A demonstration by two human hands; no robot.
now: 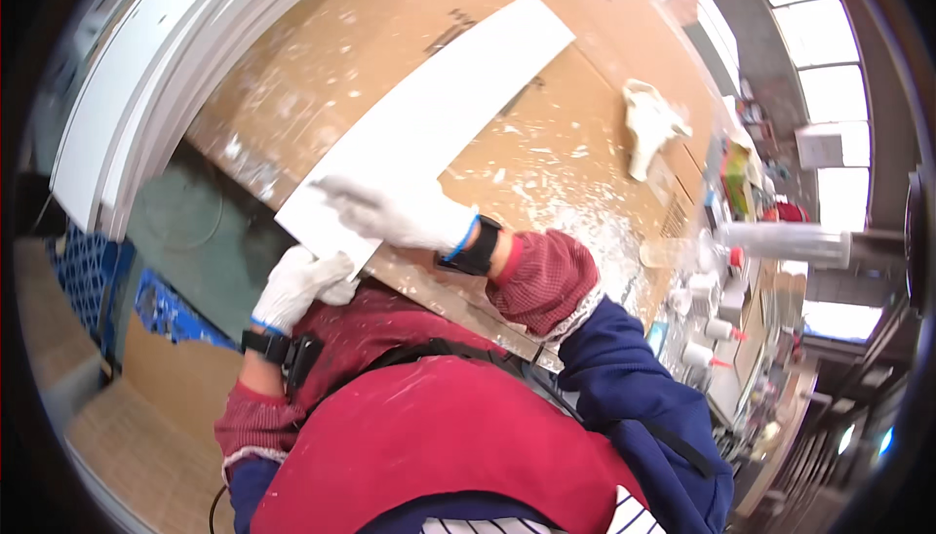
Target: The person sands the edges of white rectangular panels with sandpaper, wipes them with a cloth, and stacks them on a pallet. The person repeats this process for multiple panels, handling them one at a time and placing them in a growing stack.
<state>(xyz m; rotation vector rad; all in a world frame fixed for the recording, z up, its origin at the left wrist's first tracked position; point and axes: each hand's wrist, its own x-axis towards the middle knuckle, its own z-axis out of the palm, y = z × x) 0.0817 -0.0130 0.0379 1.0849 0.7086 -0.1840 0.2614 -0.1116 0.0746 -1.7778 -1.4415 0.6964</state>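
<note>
A long white board (439, 95) lies slantwise across the cardboard-covered table, its near end sticking out over the edge toward me. My left hand (300, 286), in a white glove, is closed on that near end at the corner, with part of the fingers hidden. Flat on the board's upper face, close to the same end, rests my right hand (395, 212), also gloved. Its greyish fingers are stretched out toward the left and slightly blurred; whatever lies beneath the palm is hidden.
White flecks cover the cardboard (546, 154). A crumpled off-white cloth (648, 124) lies toward the right. Bottles with red tips (721, 329) and a clear plastic cylinder (785, 241) crowd the right side. White panels (146, 95) stand at the left, above a blue perforated crate (88, 276).
</note>
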